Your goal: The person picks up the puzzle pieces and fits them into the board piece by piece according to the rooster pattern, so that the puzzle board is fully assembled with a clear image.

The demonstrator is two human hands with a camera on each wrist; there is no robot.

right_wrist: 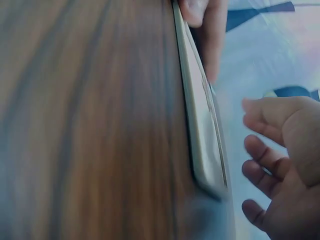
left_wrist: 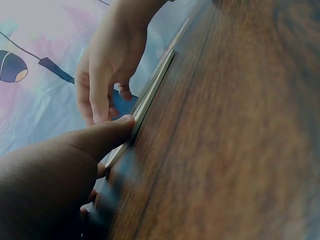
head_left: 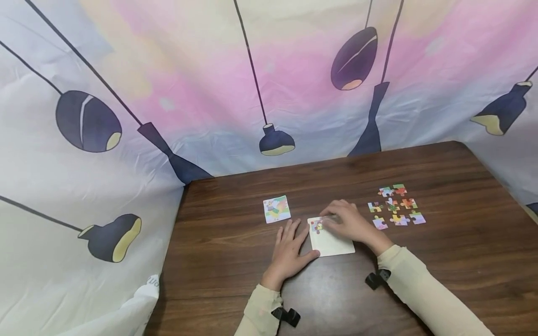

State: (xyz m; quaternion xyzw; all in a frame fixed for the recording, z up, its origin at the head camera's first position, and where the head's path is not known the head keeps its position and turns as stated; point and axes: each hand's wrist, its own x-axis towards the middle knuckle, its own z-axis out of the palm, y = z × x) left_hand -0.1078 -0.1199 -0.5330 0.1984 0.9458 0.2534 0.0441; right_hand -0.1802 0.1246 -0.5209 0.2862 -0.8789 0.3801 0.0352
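Observation:
A white square puzzle tray [head_left: 331, 243] lies on the table, with joined jigsaw pieces [head_left: 316, 227] in its upper left corner. My left hand [head_left: 286, 252] rests at the tray's left side, fingers spread; in the left wrist view its thumb [left_wrist: 112, 134] presses the tray's edge. Over the tray's upper part is my right hand [head_left: 348, 224], partly covering it. In the right wrist view, the right hand's fingers [right_wrist: 270, 155] are loosely bent and apart, with no piece visible between them. Several loose jigsaw pieces [head_left: 399, 220] lie in rough rows to the right.
A small square picture card [head_left: 276, 209] lies beyond my left hand. The dark wooden table [head_left: 222, 242] meets a cloth backdrop [head_left: 201, 93] printed with lamps at its back and left. Black straps with small devices [head_left: 290, 317] hang at both wrists.

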